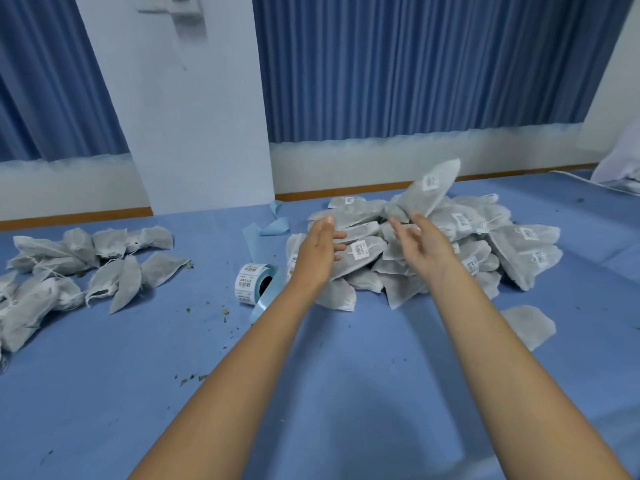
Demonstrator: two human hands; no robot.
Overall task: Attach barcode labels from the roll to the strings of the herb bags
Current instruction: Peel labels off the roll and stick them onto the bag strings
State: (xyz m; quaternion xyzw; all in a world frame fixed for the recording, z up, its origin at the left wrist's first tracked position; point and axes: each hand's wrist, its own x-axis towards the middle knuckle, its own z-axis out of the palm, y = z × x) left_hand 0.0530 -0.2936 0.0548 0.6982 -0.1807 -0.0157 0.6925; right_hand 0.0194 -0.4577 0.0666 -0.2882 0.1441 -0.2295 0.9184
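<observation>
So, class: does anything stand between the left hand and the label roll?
Nothing visible does. The label roll lies on the blue cloth just left of the left hand, with only bare cloth between them.

The person shows two bare arms. The left forearm (242, 358) and the right forearm (502, 358) are long and slim, and each becomes narrower toward the wrist. They are uncovered along all the length that is visible. The left hand (320, 247) and the right hand (420, 245) are bare too, with slender fingers; the right fingers look blurred.
</observation>
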